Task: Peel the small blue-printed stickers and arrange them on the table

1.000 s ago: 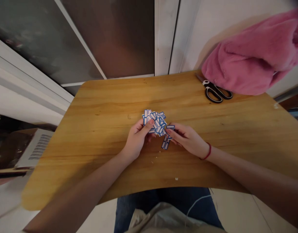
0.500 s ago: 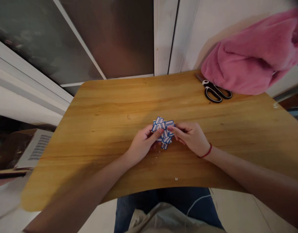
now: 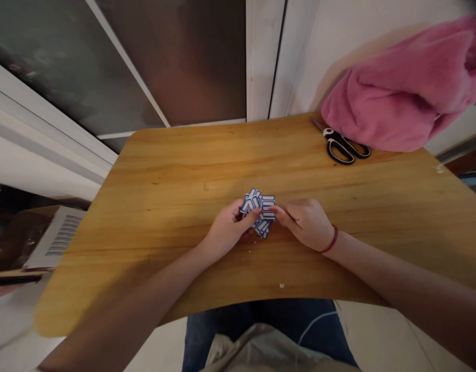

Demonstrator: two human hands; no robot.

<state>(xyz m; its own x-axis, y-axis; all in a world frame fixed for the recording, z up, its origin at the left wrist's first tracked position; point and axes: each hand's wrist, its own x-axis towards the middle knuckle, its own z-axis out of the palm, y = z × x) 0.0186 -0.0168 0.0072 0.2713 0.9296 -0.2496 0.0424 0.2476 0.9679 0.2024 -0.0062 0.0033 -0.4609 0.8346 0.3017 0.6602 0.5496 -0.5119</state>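
Observation:
A small bunch of white pieces with blue edges [image 3: 264, 209], perhaps paper labels, is held over the middle of the wooden table [image 3: 175, 175]. The pieces overlap at different angles. My left hand [image 3: 230, 225] is closed on the bunch from the left, its thumb lying across the top and its other fingers mostly hidden beneath. At the bunch's right edge, the thumb and curled fingers of my right hand [image 3: 305, 222] pinch a piece there. A red band circles my right wrist.
Black-handled scissors [image 3: 344, 147] lie at the back right, beside a pink fluffy cloth [image 3: 396, 93]. White crumbs [image 3: 281, 285] dot the table near its front edge. To the left, below the tabletop, stands an open cardboard box [image 3: 24, 237].
My right hand has shifted slightly to the right and its fingers have curled in more. The pieces at the right side of the bunch now lie more evenly lined up.

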